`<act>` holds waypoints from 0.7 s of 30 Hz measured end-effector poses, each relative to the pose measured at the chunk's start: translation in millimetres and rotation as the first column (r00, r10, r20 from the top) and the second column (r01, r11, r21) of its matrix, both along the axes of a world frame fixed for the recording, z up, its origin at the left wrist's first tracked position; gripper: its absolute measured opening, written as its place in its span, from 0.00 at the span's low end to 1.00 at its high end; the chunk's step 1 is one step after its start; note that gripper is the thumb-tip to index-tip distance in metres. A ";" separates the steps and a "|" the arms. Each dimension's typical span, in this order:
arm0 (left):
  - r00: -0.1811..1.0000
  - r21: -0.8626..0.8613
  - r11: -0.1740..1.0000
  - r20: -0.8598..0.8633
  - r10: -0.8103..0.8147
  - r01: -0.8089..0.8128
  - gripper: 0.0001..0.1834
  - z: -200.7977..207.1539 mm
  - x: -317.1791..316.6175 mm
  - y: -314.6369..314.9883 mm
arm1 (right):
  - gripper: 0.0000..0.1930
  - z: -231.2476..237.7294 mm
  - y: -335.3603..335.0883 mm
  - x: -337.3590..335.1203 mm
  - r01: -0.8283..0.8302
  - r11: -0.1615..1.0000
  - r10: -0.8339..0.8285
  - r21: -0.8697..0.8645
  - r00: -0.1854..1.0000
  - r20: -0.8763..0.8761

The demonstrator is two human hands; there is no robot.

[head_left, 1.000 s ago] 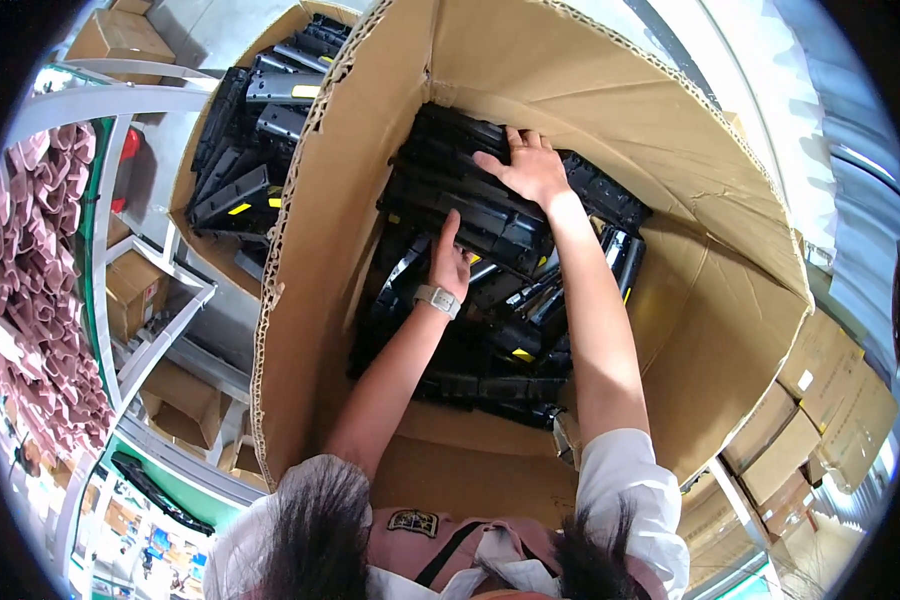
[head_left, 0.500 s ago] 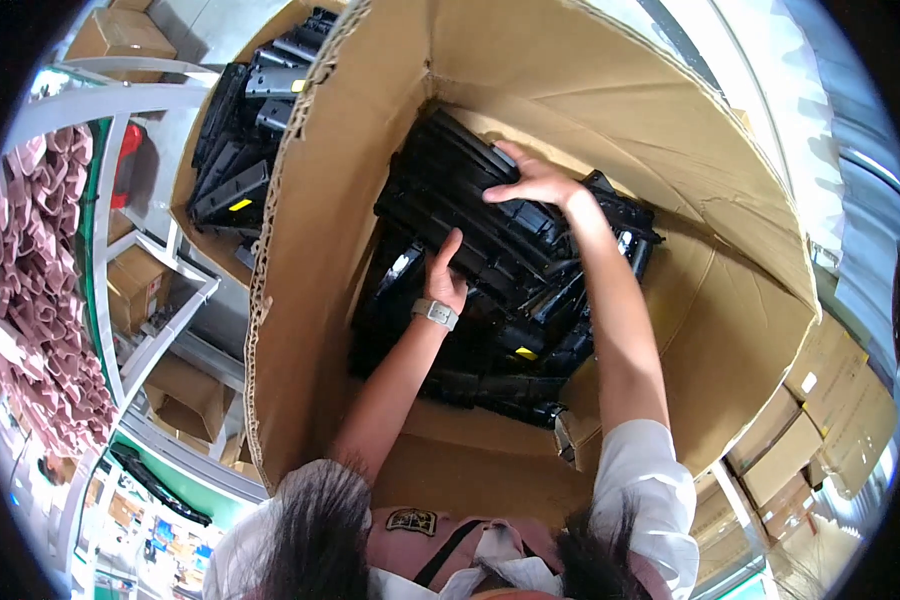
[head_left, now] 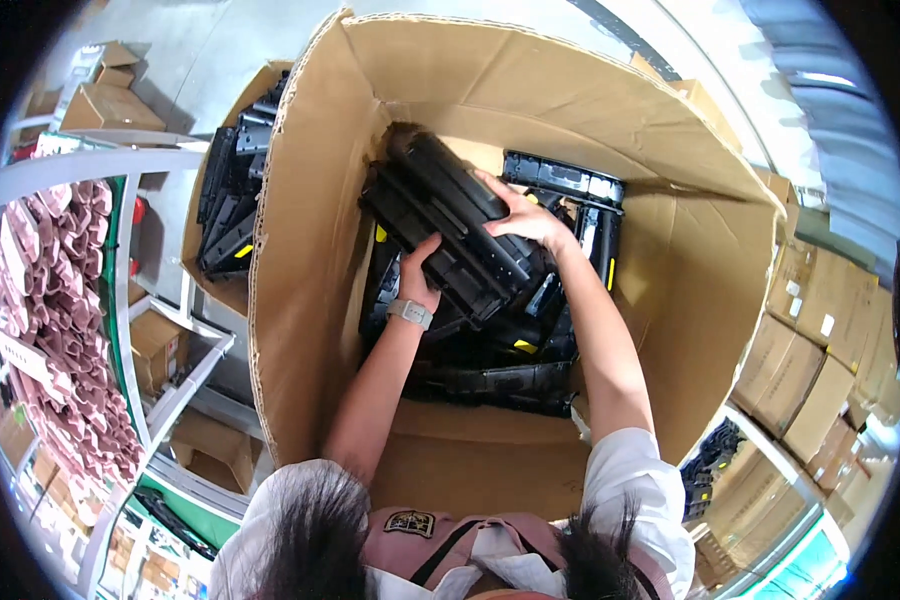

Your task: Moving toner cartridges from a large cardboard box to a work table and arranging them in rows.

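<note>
Both my arms reach down into a large, deep cardboard box [head_left: 710, 250]. Between my hands is a bundle of long black toner cartridges [head_left: 445, 215], lying side by side and slanting from upper left to lower right. My left hand [head_left: 420, 280], with a watch on its wrist, grips the near side, thumb on top and the other fingers hidden beneath. My right hand [head_left: 532, 222] clasps the far right side, its thumb and a finger spread over the top. More black cartridges [head_left: 500, 378], some with yellow labels, lie under and around the bundle.
Another carton [head_left: 235, 285] of black cartridges stands left of the box. Beyond it are a metal frame [head_left: 140, 160] and a rack of pink folded pieces [head_left: 60, 330]. Stacked cardboard boxes [head_left: 820, 330] stand at the right. The box's tall walls surround my forearms.
My hands have closed in on the bundle of toner cartridges, which now sits raised and apart from those beneath. The view has shifted, showing more of the box's far and right sides.
</note>
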State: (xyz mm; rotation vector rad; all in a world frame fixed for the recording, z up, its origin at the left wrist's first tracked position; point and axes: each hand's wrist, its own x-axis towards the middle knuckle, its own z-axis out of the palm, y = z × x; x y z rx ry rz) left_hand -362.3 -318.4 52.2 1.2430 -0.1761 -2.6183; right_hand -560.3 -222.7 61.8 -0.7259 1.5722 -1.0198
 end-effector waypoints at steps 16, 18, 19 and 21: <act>0.763 -0.468 0.686 -0.039 -0.645 0.557 0.29 221.4 -28.9 48.1 | 0.56 243.1 146.3 128.9 0.711 0.665 -0.741 -0.228 0.590 -0.321; 0.638 -0.493 0.598 -0.106 -0.763 0.632 0.31 263.8 -25.5 65.6 | 0.56 294.7 175.8 165.6 0.779 0.584 -0.797 -0.229 0.497 -0.344; 0.575 -0.500 0.530 -0.076 -0.814 0.684 0.30 290.9 -20.8 95.2 | 0.56 308.8 202.8 186.6 0.823 0.517 -0.838 -0.236 0.430 -0.336; 0.386 -0.543 0.388 -0.123 -0.914 0.745 0.28 332.5 -12.8 141.3 | 0.56 322.9 247.0 223.8 0.860 0.393 -0.902 -0.325 0.292 -0.317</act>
